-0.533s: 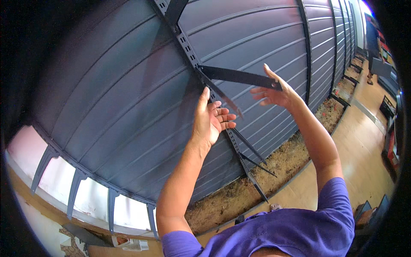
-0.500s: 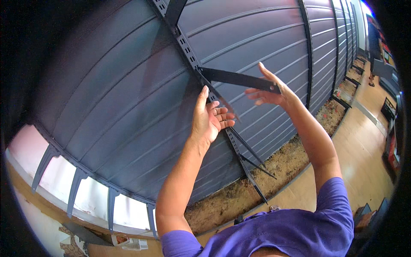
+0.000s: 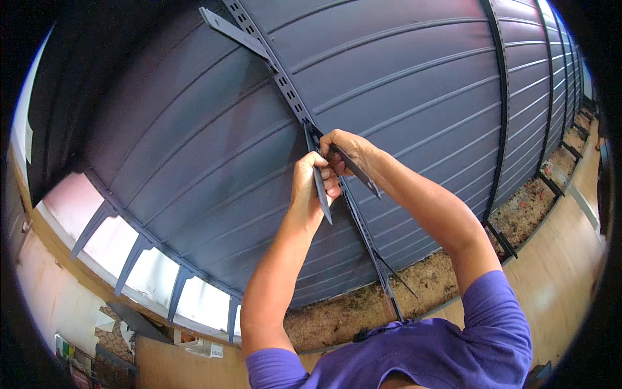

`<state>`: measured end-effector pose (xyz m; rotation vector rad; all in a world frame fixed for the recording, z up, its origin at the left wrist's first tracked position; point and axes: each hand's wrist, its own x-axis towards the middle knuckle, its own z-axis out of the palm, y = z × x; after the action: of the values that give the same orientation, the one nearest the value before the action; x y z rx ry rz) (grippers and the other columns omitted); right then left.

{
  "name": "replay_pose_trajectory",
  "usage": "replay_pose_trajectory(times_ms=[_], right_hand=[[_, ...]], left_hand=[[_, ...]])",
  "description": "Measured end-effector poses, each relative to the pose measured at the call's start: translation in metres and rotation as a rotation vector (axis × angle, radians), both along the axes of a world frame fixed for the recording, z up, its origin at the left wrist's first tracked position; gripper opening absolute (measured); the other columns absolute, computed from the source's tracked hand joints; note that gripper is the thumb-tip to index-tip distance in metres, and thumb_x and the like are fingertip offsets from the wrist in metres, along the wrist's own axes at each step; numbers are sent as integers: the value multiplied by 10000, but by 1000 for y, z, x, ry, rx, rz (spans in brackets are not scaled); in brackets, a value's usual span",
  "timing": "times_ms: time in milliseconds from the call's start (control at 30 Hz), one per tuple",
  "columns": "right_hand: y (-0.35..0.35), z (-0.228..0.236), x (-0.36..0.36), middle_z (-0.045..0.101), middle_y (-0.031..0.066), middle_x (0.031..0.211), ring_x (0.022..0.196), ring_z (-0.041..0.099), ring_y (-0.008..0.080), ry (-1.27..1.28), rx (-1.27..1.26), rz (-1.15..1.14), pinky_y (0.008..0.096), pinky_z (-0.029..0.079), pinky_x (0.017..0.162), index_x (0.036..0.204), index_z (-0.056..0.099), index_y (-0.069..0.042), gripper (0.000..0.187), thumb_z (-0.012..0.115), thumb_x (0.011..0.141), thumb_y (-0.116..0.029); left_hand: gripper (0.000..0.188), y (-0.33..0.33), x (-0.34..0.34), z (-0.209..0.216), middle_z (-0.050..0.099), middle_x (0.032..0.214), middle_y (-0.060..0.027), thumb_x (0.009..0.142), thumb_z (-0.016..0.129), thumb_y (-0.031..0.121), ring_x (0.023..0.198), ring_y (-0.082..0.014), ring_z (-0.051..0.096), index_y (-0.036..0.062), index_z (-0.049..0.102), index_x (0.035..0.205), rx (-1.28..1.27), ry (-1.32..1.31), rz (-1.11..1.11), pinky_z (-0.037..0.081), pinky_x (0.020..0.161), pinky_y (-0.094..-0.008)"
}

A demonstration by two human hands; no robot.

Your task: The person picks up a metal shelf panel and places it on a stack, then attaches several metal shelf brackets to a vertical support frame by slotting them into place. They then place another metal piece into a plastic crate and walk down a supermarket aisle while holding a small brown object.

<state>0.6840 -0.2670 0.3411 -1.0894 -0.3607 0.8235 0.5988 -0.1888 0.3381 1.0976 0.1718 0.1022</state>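
Left hand (image 3: 308, 181) curled closed, thumb one side and fingers the other, on the left bracket (image 3: 322, 198), a flat dark metal arm. Right hand (image 3: 348, 150) just beside it, a bit higher, fingers bent in around the upper part of the right bracket (image 3: 360, 174).

Key relation: both brackets run out from the slotted upright (image 3: 289, 94) near the same spot, and their long axes spread apart. Left one points nearly straight down the picture toward the wearer; right one slants down and right. Each hand is nearest its own bracket. Free ends stick out below the grips; roots lie just above the hands, at the upright. Can't tell if either root is seated in a slot.

Upright runs on diagonally behind the hands, against a grey ribbed panel wall (image 3: 207, 168). Another bracket (image 3: 233, 34) sits higher on it, angled up-left; a thin one (image 3: 398, 275) lower down. Further right, a second upright (image 3: 504, 110). Dirty debris strip (image 3: 434, 275) along the wall's foot, then wood-look floor (image 3: 551, 259). Far left: a row of curved brackets (image 3: 135, 262) over bright white panels.
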Motion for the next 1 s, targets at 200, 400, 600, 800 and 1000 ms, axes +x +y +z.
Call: replay_pose_trajectory(times_ms=[200, 400, 600, 800, 1000], right_hand=[[-5, 12, -6, 408, 122, 449, 310, 356, 210, -9, -1, -19, 268, 289, 281, 480, 404, -23, 67, 448, 495, -71], [-10, 1, 2, 362, 80, 417, 295, 298, 178, -48, -10, 23, 267, 227, 272, 487, 394, -40, 64, 442, 519, -67], [-11, 3, -14, 387, 83, 455, 315, 324, 163, -85, 35, -71, 239, 239, 278, 553, 441, -18, 60, 457, 553, -76], [-15, 1, -18, 383, 94, 453, 329, 332, 170, -75, 34, -50, 263, 247, 282, 533, 432, 13, 88, 457, 548, -70], [-9, -4, -21, 404, 112, 455, 352, 357, 195, -154, 67, -98, 295, 271, 311, 501, 449, 29, 110, 456, 527, -78]], left_hand=[[79, 5, 12, -1, 298, 423, 16, 592, 387, 129, 282, -94, 278, 85, 347, 541, -62, -87, 37, 278, 262, -195], [137, 6, 11, -7, 276, 399, 19, 570, 395, 160, 272, -100, 274, 113, 304, 478, -108, -120, 85, 293, 253, -208], [161, -13, 0, -3, 248, 423, 31, 600, 387, 128, 334, -84, 285, 133, 280, 479, -84, -134, 154, 259, 309, -193], [177, 0, 1, -12, 249, 415, 36, 622, 381, 114, 336, -75, 263, 131, 275, 482, -179, -193, 68, 249, 335, -197], [164, -8, -9, -10, 281, 385, 23, 615, 373, 150, 294, -81, 280, 117, 317, 464, -170, -180, 74, 292, 318, -202]])
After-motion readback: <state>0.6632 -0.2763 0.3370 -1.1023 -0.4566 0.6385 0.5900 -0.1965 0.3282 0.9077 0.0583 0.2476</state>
